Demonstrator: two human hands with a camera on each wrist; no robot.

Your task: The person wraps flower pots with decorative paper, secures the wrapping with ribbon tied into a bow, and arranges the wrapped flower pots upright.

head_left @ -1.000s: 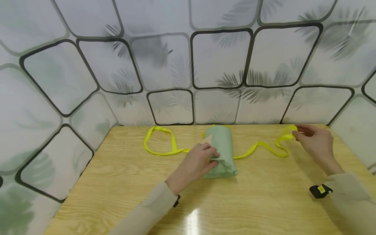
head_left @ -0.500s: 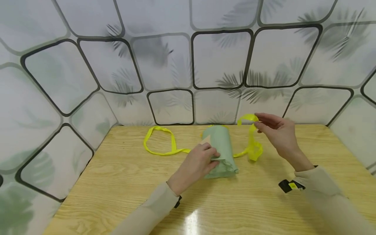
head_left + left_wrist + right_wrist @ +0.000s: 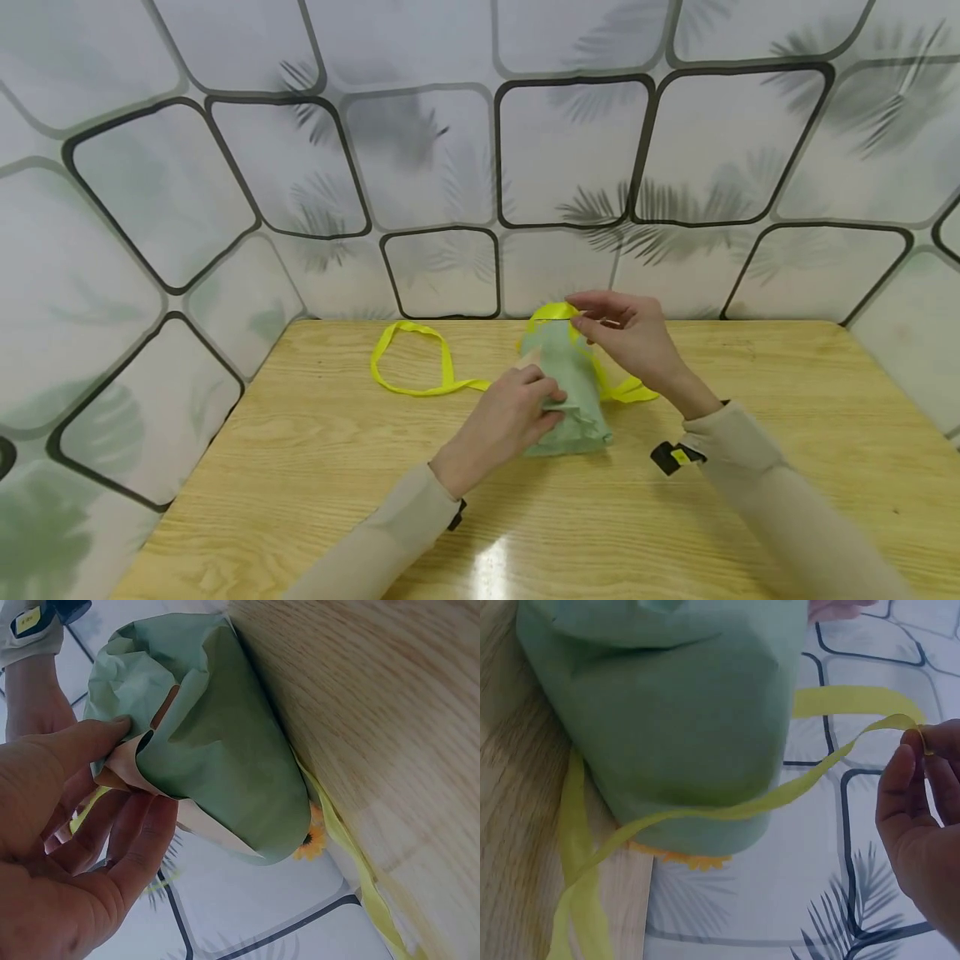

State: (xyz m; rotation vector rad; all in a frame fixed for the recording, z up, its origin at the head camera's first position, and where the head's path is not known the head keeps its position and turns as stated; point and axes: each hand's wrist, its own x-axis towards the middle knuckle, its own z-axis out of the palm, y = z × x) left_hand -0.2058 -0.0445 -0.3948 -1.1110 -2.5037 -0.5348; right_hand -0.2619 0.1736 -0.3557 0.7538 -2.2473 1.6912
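Note:
A bundle wrapped in green paper [image 3: 566, 362] lies on the wooden table, with orange-yellow flower petals [image 3: 311, 841] peeking out at its far end. My left hand [image 3: 510, 412] holds the overlapping paper edge on the bundle's near left side; in the left wrist view, thumb and fingers pinch its fold. A yellow ribbon [image 3: 411, 392] passes beneath the bundle, its left part looped on the table. Above the far end, my right hand [image 3: 630, 342] pinches the ribbon's other part. In the right wrist view, this ribbon stretch [image 3: 802, 784] crosses in front of the paper.
The wooden table [image 3: 300, 467] ends at the back against a patterned fabric wall [image 3: 570, 150], which also rises at the left and right. Each wrist wears a small black device [image 3: 678, 456].
My right hand has moved left from the table's right side, carrying the ribbon over the bundle. The left hand keeps its hold on the paper, and the left ribbon loop stays put.

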